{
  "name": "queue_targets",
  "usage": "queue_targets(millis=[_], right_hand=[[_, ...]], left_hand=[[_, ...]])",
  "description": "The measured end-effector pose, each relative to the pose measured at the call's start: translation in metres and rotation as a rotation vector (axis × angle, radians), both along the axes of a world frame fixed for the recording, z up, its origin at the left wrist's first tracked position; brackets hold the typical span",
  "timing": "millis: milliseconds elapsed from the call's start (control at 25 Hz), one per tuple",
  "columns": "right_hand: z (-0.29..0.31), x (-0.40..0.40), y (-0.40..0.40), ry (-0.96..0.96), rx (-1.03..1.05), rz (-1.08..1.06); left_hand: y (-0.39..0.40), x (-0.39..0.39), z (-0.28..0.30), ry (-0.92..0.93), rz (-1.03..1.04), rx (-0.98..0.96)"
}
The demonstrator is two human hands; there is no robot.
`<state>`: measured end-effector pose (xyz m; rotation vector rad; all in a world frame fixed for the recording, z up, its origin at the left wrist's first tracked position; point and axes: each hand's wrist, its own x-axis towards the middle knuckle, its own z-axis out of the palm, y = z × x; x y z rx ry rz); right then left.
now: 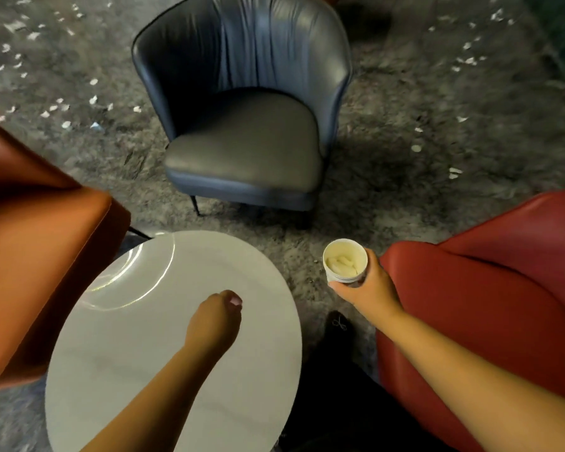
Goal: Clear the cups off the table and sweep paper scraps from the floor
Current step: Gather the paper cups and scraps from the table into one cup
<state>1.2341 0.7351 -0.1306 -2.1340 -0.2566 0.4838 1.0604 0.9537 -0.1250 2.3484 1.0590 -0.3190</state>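
My right hand [364, 285] grips a white paper cup [344, 261] from the side, held upright above the floor just right of the round white table [150, 337]. Crumpled white paper lies inside the cup. My left hand [214, 318] hovers over the middle of the tabletop with its fingers curled in; nothing shows in it. White paper scraps [56, 106] are scattered over the grey floor at the upper left, and more paper scraps [463, 60] lie at the upper right.
A dark blue armchair [245, 125] stands beyond the table. An orange chair [36, 243] is at the left, a red chair [490, 298] at the right. My dark shoe [338, 324] is on the floor between table and red chair.
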Motion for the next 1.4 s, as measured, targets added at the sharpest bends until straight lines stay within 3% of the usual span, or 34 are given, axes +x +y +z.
queue_targets(millis=[480,840,1120,1400], right_hand=[[0.022,0.248,-0.004,-0.103,-0.102,-0.034],[0.046,0.362,0.018,-0.12,-0.03,-0.104],[0.058,0.48,0.065,-0.069,0.081,-0.286],[0.05,0.602,0.06,-0.029,0.09,-0.465]], left_hand=[[0.012,0.288,-0.002,0.065,-0.313,0.082],[0.037,0.436,0.038,-0.01,-0.503,0.242],[0.086,0.575,0.051,-0.01,-0.71,0.287],[0.085,0.736,0.06,-0.013,-0.852,0.281]])
